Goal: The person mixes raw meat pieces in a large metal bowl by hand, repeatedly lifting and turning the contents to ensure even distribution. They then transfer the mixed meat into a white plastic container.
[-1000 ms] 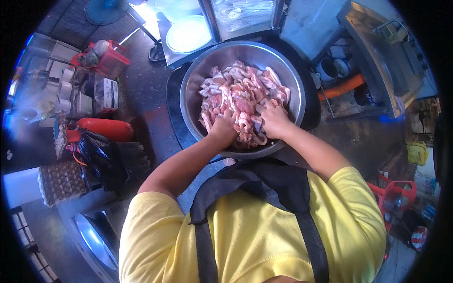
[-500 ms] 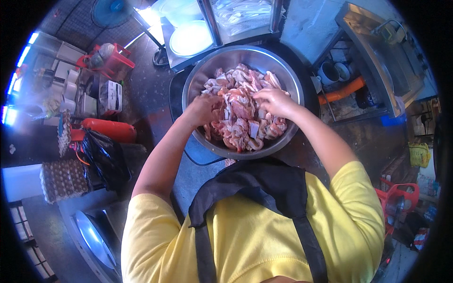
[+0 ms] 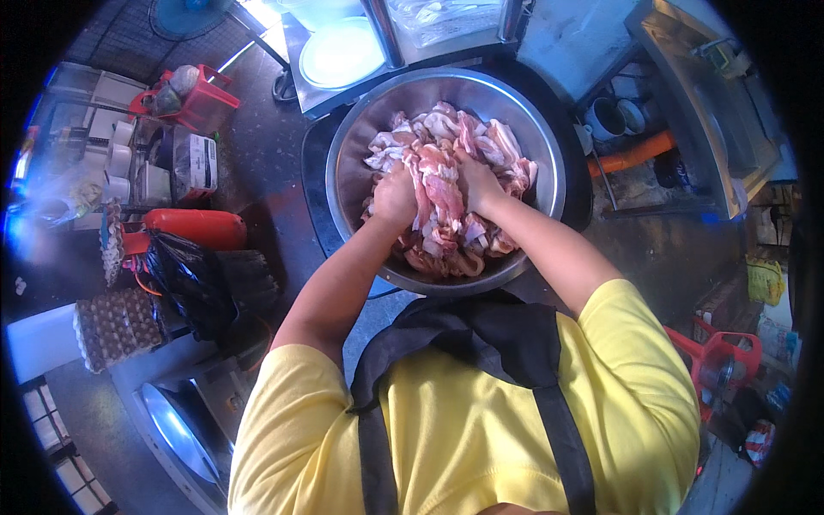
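A large steel bowl holds a heap of pale pink, fatty raw meat pieces, piled highest in the middle. On the left side of the heap, my left hand has its fingers curled into the meat, their tips hidden. Opposite it, my right hand is sunk into the pieces with its fingers mostly covered, pressing round the same central clump. The bowl rests on a dark round-cornered surface.
Behind the bowl is a steel stand with white plates. A steel sink is at upper right. A red cylinder, black bag, egg trays and red basket lie left; a red chair stands lower right.
Half a second ago my hands were higher and wider apart, fingers loosely spread on the meat. Now both have moved inward and sunk into the heap, whose middle is bunched between them.
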The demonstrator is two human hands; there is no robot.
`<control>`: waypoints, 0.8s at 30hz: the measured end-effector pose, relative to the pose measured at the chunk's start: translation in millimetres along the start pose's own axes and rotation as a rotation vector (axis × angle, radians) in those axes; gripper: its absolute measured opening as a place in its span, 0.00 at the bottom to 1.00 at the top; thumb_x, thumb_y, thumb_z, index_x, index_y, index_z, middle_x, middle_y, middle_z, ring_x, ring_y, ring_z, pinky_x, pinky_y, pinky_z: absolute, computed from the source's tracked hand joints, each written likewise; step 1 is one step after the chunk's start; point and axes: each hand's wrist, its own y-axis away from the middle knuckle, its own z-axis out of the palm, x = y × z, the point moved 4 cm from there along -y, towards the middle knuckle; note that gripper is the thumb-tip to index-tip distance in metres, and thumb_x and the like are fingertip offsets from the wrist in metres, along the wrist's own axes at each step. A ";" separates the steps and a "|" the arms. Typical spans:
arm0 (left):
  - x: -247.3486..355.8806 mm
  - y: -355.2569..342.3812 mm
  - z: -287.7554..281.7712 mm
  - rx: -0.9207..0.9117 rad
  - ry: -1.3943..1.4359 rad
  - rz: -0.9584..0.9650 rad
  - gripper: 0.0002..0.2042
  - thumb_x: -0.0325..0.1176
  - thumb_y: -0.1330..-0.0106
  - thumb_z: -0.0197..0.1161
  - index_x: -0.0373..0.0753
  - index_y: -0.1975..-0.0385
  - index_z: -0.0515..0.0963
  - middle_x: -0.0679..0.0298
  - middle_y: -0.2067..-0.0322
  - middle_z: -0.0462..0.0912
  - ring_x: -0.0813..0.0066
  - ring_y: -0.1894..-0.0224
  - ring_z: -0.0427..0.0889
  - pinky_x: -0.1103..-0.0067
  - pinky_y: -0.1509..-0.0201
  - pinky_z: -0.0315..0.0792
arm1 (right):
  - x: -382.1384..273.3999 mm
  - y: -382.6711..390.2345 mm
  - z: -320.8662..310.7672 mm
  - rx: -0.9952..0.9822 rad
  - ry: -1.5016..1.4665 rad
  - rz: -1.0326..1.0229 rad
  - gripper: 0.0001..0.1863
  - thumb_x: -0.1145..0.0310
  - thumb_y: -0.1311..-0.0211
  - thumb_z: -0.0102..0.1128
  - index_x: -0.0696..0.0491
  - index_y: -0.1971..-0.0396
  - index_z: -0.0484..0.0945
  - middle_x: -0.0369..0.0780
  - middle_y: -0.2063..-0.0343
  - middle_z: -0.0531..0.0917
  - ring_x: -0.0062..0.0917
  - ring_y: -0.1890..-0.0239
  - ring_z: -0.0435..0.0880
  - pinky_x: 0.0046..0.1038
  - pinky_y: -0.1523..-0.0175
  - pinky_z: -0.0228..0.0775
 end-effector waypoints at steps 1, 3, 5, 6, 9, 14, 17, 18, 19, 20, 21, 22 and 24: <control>-4.2 -2.5 2.9 0.010 0.119 -0.047 0.16 0.25 0.44 0.59 0.32 0.54 0.75 0.47 0.58 0.78 0.49 0.55 0.80 0.62 0.51 0.74 | -0.1 -3.8 -1.3 0.009 -0.074 -0.073 0.25 0.77 0.51 0.59 0.57 0.48 0.73 0.53 0.54 0.78 0.47 0.47 0.75 0.38 0.41 0.65; -25.1 -11.2 17.2 0.049 0.357 -0.150 0.14 0.27 0.41 0.58 0.33 0.55 0.75 0.46 0.59 0.79 0.49 0.55 0.80 0.62 0.53 0.73 | -4.6 -6.7 -2.6 0.035 -0.219 -0.138 0.26 0.75 0.48 0.58 0.55 0.45 0.72 0.54 0.53 0.78 0.46 0.45 0.75 0.35 0.39 0.64; -30.2 -17.0 12.9 0.192 0.670 -0.109 0.11 0.30 0.38 0.56 0.33 0.58 0.76 0.48 0.63 0.81 0.52 0.57 0.81 0.64 0.54 0.72 | -11.4 -8.0 -6.2 0.084 -0.364 -0.112 0.26 0.71 0.45 0.58 0.52 0.42 0.70 0.56 0.49 0.76 0.46 0.42 0.73 0.33 0.38 0.62; -4.6 -20.3 -2.1 0.199 0.774 -0.002 0.11 0.30 0.38 0.56 0.33 0.59 0.77 0.49 0.64 0.82 0.53 0.58 0.81 0.65 0.54 0.72 | 12.5 -17.9 -9.5 0.153 -0.414 -0.095 0.24 0.70 0.41 0.56 0.54 0.43 0.71 0.54 0.48 0.76 0.43 0.42 0.73 0.32 0.37 0.61; 6.7 -26.5 -26.8 0.126 1.023 0.287 0.12 0.30 0.37 0.57 0.34 0.56 0.73 0.58 0.63 0.81 0.70 0.59 0.81 0.71 0.55 0.74 | 16.1 -32.4 -28.1 0.279 -0.640 -0.147 0.20 0.69 0.36 0.54 0.58 0.44 0.72 0.48 0.48 0.78 0.35 0.44 0.75 0.31 0.37 0.61; 58.5 -23.7 -150.1 0.252 0.978 0.469 0.15 0.25 0.43 0.62 0.32 0.55 0.72 0.58 0.60 0.81 0.73 0.59 0.80 0.76 0.56 0.76 | -139.4 7.6 -159.4 0.190 -0.739 -0.407 0.20 0.70 0.36 0.56 0.59 0.45 0.72 0.43 0.49 0.79 0.25 0.46 0.75 0.28 0.39 0.62; 82.4 -19.1 -183.7 0.118 0.481 0.658 0.15 0.26 0.47 0.64 0.33 0.58 0.74 0.58 0.63 0.82 0.68 0.60 0.81 0.74 0.55 0.75 | -141.8 13.0 -188.7 0.210 -0.470 -0.353 0.22 0.74 0.37 0.54 0.60 0.43 0.69 0.44 0.47 0.77 0.26 0.44 0.74 0.28 0.38 0.62; 86.7 -15.6 -186.0 0.053 0.510 0.632 0.16 0.27 0.47 0.65 0.33 0.58 0.75 0.57 0.63 0.82 0.66 0.60 0.81 0.73 0.55 0.75 | -130.6 6.0 -184.2 0.230 -0.332 -0.323 0.22 0.76 0.38 0.53 0.60 0.43 0.69 0.46 0.48 0.77 0.28 0.45 0.74 0.28 0.38 0.63; 90.8 -12.7 -187.1 -0.013 0.541 0.603 0.16 0.28 0.48 0.65 0.33 0.58 0.76 0.57 0.64 0.82 0.64 0.60 0.81 0.73 0.54 0.75 | -115.9 -1.2 -177.2 0.250 -0.192 -0.287 0.22 0.77 0.39 0.53 0.60 0.43 0.69 0.47 0.48 0.77 0.30 0.45 0.75 0.29 0.38 0.63; 89.5 -11.8 -176.8 -0.044 0.620 0.578 0.17 0.28 0.49 0.66 0.33 0.58 0.76 0.55 0.64 0.82 0.61 0.60 0.81 0.72 0.54 0.75 | -99.3 -7.4 -162.6 0.273 0.029 -0.262 0.23 0.80 0.43 0.51 0.58 0.44 0.70 0.50 0.52 0.78 0.36 0.48 0.77 0.29 0.40 0.64; 82.6 -12.3 -162.3 -0.075 0.701 0.549 0.18 0.29 0.50 0.66 0.33 0.58 0.77 0.54 0.64 0.82 0.58 0.60 0.81 0.71 0.53 0.75 | -86.2 1.1 -151.3 0.377 0.304 -0.276 0.22 0.79 0.45 0.54 0.55 0.47 0.73 0.51 0.57 0.78 0.40 0.51 0.77 0.30 0.43 0.67; 31.6 -35.9 -130.2 -0.029 0.416 0.344 0.17 0.26 0.49 0.66 0.33 0.57 0.78 0.59 0.65 0.84 0.71 0.62 0.82 0.73 0.58 0.76 | -90.7 15.2 -144.3 0.523 0.383 -0.275 0.20 0.78 0.47 0.55 0.53 0.51 0.75 0.50 0.59 0.79 0.39 0.53 0.78 0.31 0.46 0.68; 49.4 -16.0 -134.0 0.153 0.071 0.212 0.13 0.28 0.47 0.64 0.35 0.60 0.80 0.55 0.66 0.84 0.64 0.62 0.83 0.71 0.56 0.75 | -68.5 32.2 -139.0 0.549 0.394 -0.215 0.17 0.77 0.48 0.57 0.51 0.56 0.77 0.48 0.61 0.79 0.37 0.55 0.80 0.31 0.50 0.70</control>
